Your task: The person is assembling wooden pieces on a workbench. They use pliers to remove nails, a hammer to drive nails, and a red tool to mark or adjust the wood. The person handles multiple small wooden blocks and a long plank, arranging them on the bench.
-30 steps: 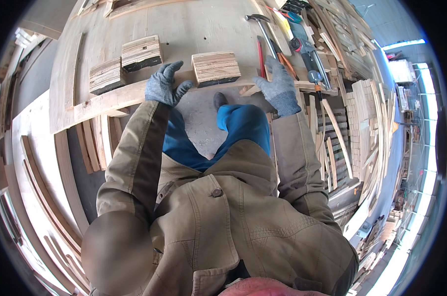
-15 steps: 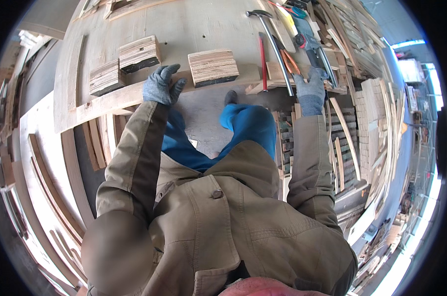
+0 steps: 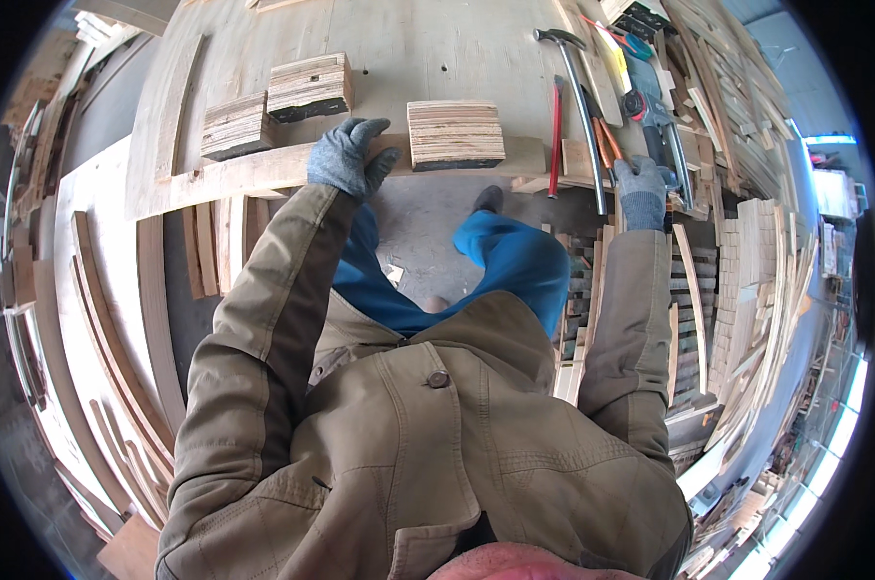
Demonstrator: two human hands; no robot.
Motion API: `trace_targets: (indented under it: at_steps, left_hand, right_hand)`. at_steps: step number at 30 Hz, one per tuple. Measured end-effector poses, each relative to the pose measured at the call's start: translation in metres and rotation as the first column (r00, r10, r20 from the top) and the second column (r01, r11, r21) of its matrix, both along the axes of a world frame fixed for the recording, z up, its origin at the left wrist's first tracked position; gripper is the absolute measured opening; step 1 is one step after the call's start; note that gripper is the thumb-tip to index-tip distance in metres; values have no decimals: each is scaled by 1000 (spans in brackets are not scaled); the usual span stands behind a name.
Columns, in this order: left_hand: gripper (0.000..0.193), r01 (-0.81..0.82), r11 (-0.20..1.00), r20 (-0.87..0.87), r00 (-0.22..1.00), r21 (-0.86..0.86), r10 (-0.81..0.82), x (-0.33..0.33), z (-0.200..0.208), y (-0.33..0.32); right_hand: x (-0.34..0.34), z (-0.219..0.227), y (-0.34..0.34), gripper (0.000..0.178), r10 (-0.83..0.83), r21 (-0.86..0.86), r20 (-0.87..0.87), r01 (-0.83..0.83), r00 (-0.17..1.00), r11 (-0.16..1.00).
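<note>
My left hand [image 3: 352, 158], in a grey knit glove, lies at the near edge of the wooden workbench [image 3: 389, 58] with fingers outstretched, holding nothing. Just right of it sits a block of layered plywood [image 3: 455, 135]. Two similar blocks, a nearer one [image 3: 235, 128] and a farther one [image 3: 310, 85], stand to its left. My right hand [image 3: 640, 193], gloved alike, is at the bench's edge with its fingers apart. Beside it are orange-handled pincers [image 3: 607, 143] and a grey power tool [image 3: 656, 124]. A claw hammer [image 3: 580, 101] and a red bar [image 3: 556, 140] lie farther left.
Wood strips and offcuts [image 3: 703, 106] crowd the bench's right side. Stacked timber [image 3: 746, 261] stands below on the right. Long boards [image 3: 118, 338] lean at the left. My blue-trousered legs [image 3: 515, 256] are under the bench edge.
The view has shifted, so bench and tools appear farther right. My left hand keeps its place beside the block. My right hand has drawn slightly nearer to me, its fingers more bent.
</note>
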State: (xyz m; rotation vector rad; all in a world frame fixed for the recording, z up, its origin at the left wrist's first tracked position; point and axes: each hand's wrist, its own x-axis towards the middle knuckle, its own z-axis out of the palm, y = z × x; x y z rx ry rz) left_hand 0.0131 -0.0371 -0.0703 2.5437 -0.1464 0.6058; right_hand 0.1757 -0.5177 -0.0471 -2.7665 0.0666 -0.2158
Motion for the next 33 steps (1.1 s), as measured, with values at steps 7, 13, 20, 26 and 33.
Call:
trace_targets:
  at_steps: [7,13,20,26,33]
  left_hand:
    - [48,-41,999,-182,982,13,43,-3,9,-3]
    - [51,-50,998,-201,978,50,59,-1,8,-3]
    - [49,-75,996,-162,983,56,83,1,6,-4]
    - [47,-89,994,-155,983,64,98,1,6,-6]
    - [50,-92,994,-243,965,51,102,0,11,-5]
  right_hand:
    - [10,-2,2,53,20,-88,-2,-20,1000,996]
    - [16,-1,6,51,0,-136,-85,-12,996,991]
    - [22,-9,-3,38,177,-97,-77,-184,981,978]
    - [35,-13,-10,41,231,26,-119,-229,966,973]
    - [31,12,7,49,156,-167,-40,-160,987,973]
